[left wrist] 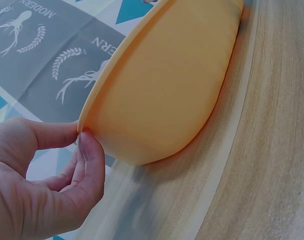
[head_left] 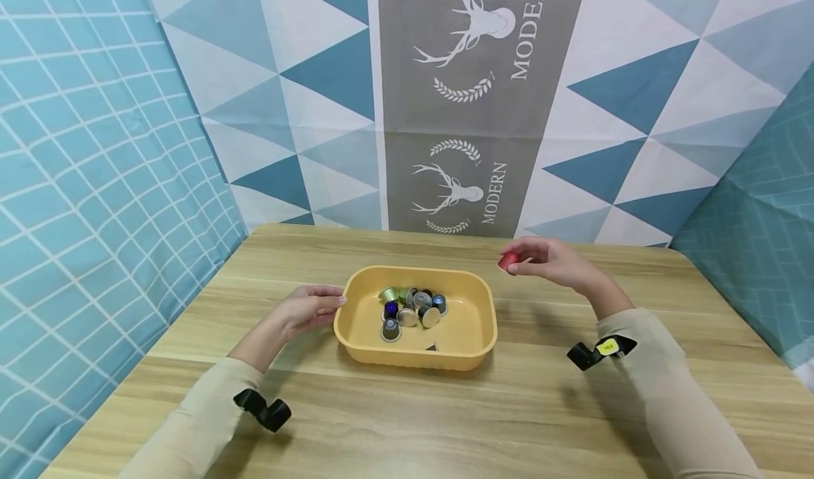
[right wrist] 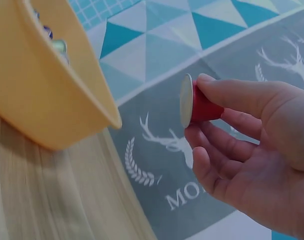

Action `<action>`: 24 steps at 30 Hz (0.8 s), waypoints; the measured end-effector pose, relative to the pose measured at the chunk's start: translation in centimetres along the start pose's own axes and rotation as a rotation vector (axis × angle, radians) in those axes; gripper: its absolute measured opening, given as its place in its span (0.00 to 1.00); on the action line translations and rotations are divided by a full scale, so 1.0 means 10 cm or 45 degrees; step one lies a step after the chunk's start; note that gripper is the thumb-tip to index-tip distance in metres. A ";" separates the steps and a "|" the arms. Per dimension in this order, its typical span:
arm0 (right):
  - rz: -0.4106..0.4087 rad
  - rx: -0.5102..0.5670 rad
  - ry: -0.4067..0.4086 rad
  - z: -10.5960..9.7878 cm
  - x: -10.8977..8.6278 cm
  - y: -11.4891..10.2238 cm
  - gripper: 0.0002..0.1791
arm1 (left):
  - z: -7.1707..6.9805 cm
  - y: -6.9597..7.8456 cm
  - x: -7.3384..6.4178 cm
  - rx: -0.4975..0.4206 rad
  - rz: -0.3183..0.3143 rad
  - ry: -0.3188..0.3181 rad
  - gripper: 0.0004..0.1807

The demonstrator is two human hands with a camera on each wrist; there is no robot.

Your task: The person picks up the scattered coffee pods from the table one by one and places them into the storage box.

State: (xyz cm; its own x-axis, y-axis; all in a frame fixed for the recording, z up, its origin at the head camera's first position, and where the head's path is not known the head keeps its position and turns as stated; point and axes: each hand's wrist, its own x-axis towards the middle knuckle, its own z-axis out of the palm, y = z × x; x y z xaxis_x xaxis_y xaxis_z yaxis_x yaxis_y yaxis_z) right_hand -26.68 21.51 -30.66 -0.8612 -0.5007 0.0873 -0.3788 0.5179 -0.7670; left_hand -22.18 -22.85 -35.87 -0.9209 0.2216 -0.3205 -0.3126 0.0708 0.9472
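A red coffee capsule [right wrist: 205, 104] with a pale foil lid is pinched between the thumb and fingers of my right hand [head_left: 553, 261]. That hand is raised above the table, to the right of a yellow plastic basin [head_left: 413, 357] and apart from it. My left hand [left wrist: 57, 175] pinches the basin's rim at its left end, thumb on one side and fingers on the other. Inside the basin lie several coffee capsules [head_left: 391, 330] in green, blue, black and silver, some upright and some tipped over. A small dark-and-silver piece [head_left: 432, 347] lies by the basin's near wall.
The basin stands on a wood-grain table [head_left: 407, 422]. A patterned cloth backdrop [head_left: 331, 76] rises behind the table's far edge, with a blue grid cloth [head_left: 95, 147] along the left. Black camera mounts [head_left: 261, 408] are strapped to both wrists.
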 end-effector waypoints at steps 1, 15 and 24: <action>-0.005 0.004 -0.015 0.00 0.00 -0.02 0.22 | 0.00 0.00 0.00 -0.002 0.000 0.002 0.27; -0.047 0.076 -0.280 0.10 0.21 -0.20 0.21 | 0.02 0.02 -0.03 -0.009 0.001 0.002 0.28; -0.028 0.171 -0.411 0.22 0.36 -0.27 0.24 | 0.02 0.02 -0.04 -0.039 0.004 -0.011 0.27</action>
State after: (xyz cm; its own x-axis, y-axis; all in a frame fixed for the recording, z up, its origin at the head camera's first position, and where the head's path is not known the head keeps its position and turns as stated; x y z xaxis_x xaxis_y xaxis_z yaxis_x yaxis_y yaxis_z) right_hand -28.06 16.83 -29.68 -0.6940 -0.7150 -0.0845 -0.3295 0.4198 -0.8457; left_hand -21.85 -22.71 -35.59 -0.9199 0.2305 -0.3173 -0.3167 0.0404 0.9477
